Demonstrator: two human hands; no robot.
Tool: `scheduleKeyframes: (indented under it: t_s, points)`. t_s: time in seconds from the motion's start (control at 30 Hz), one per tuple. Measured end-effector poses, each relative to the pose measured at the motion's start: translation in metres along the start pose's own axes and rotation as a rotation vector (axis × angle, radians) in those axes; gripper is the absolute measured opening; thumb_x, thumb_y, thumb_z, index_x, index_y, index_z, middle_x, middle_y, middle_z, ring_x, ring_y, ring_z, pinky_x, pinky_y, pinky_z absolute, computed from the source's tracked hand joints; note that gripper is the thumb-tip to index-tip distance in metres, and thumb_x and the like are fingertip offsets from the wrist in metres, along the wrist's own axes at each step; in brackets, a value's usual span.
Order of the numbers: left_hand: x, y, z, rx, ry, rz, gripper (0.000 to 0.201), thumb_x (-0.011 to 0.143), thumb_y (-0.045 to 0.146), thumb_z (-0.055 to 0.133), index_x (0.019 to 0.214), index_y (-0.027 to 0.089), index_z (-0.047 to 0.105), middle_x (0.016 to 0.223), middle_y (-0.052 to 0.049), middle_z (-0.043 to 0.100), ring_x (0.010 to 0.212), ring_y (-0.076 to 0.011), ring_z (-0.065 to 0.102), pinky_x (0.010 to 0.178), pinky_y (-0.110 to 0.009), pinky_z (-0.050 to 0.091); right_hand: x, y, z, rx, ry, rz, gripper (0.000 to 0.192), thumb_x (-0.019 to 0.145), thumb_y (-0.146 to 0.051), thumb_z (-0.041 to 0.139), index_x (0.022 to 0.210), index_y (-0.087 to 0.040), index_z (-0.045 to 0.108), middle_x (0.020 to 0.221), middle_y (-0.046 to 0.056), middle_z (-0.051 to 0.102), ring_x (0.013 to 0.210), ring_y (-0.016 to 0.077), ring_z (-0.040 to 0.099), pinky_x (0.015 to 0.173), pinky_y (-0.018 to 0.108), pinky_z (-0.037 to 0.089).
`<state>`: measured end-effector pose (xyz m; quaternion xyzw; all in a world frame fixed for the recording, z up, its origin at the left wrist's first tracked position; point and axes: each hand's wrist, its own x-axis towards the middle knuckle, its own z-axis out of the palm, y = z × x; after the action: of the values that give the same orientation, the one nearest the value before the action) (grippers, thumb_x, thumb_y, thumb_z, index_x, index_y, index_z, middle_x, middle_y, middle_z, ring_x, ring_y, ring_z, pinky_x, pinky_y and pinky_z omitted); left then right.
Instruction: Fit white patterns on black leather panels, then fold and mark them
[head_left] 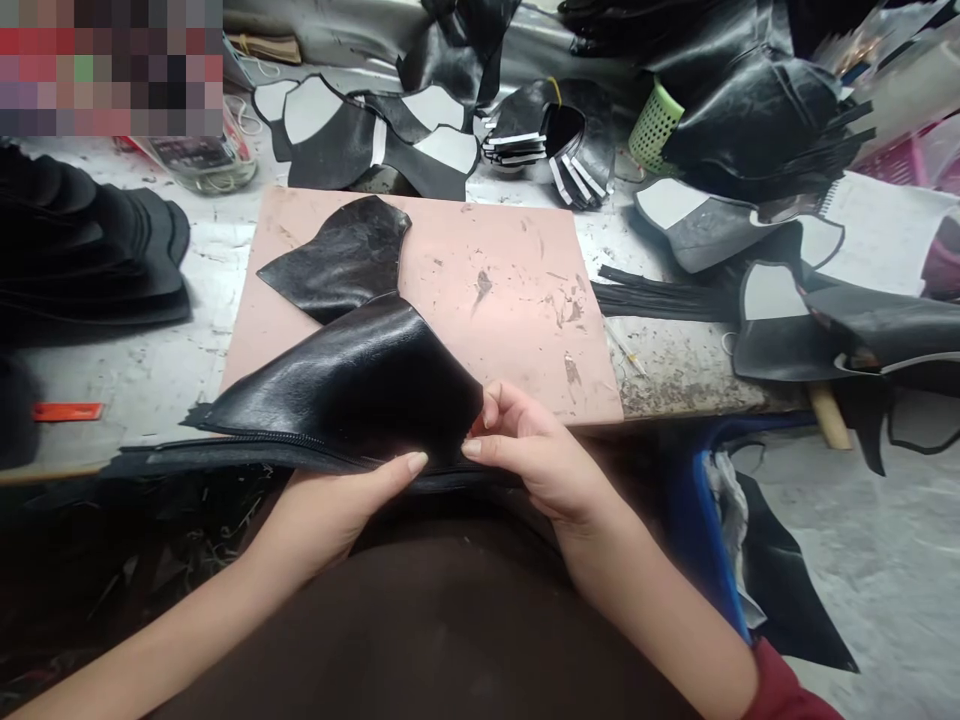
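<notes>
A glossy black leather piece lies over the near edge of the pink board. Along its lower edge runs a black zipper. My left hand grips that edge, thumb on top and fingers hidden beneath. At the piece's right corner, my right hand pinches the leather between thumb and forefinger. A second black leather piece lies flat on the board just beyond, partly covered by the first.
The pink board rests on a worn bench. Stacked black pieces stand at the left, near an orange strip. Black-and-white cut pieces, a green perforated cup and black strips lie behind and right.
</notes>
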<state>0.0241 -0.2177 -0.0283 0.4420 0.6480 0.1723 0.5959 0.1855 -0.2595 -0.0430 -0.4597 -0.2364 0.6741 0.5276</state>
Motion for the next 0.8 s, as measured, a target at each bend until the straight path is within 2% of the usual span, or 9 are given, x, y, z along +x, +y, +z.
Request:
scheduleKeyframes:
  t_s: [0.1,0.23,0.33,0.43,0.53,0.67,0.8]
  points:
    - [-0.001,0.004,-0.003,0.190,0.031,0.060,0.033,0.058,0.042,0.071,0.087,0.027,0.068,0.098,-0.001,0.070,0.100,-0.0286,0.060,0.094,-0.041,0.044,0.001,0.001,0.001,-0.010,0.007,0.005,0.023,0.062,-0.009,0.062,0.065,-0.019,0.041,0.064,-0.006,0.049,0.060,0.0072,0.045,0.058,0.019,0.037]
    - [-0.001,0.003,-0.001,0.265,0.035,0.168,0.028,0.063,0.042,0.066,0.087,0.027,0.069,0.098,0.001,0.069,0.104,-0.0264,0.058,0.094,-0.035,0.046,0.000,0.002,0.003,0.006,0.043,0.000,0.013,0.072,-0.021,0.057,0.074,-0.020,0.044,0.067,-0.005,0.053,0.062,0.0089,0.049,0.060,0.022,0.040]
    - [0.002,0.000,0.002,0.278,0.044,0.212,0.027,0.066,0.039,0.064,0.090,0.027,0.069,0.098,0.003,0.069,0.102,-0.0238,0.059,0.094,-0.033,0.045,-0.001,0.002,0.007,-0.171,0.082,-0.025,0.027,0.069,-0.026,0.062,0.087,-0.022,0.043,0.075,-0.003,0.054,0.071,0.0119,0.052,0.067,0.027,0.042]
    - [0.005,-0.004,0.003,0.286,0.059,0.229,0.026,0.066,0.039,0.064,0.089,0.028,0.069,0.098,0.003,0.069,0.101,-0.0231,0.059,0.096,-0.033,0.044,0.001,0.003,0.010,-0.418,0.151,-0.080,0.036,0.065,-0.017,0.062,0.095,-0.022,0.043,0.076,-0.004,0.053,0.076,0.0129,0.051,0.073,0.029,0.042]
    - [0.006,-0.005,0.002,0.251,0.088,0.242,0.029,0.063,0.041,0.066,0.089,0.028,0.069,0.098,0.003,0.069,0.102,-0.0243,0.058,0.097,-0.034,0.043,0.003,0.002,0.008,-0.428,0.179,-0.093,0.036,0.067,-0.013,0.053,0.102,-0.022,0.045,0.074,-0.004,0.055,0.075,0.0133,0.054,0.073,0.030,0.043]
    - [0.006,-0.003,0.000,0.202,0.055,0.148,0.029,0.061,0.044,0.067,0.086,0.028,0.070,0.099,0.002,0.069,0.105,-0.0261,0.057,0.097,-0.036,0.042,0.007,-0.001,0.004,-0.457,0.070,0.008,0.017,0.067,-0.021,0.058,0.083,-0.018,0.059,0.080,0.002,0.062,0.082,0.0186,0.058,0.074,0.032,0.045]
    - [0.006,-0.002,-0.001,0.171,0.051,0.116,0.029,0.060,0.046,0.069,0.083,0.028,0.070,0.100,0.001,0.069,0.104,-0.0270,0.057,0.099,-0.038,0.040,0.011,0.005,0.011,-0.427,0.109,0.009,0.013,0.066,-0.029,0.062,0.068,-0.016,0.059,0.072,0.002,0.062,0.073,0.0186,0.059,0.068,0.032,0.046]
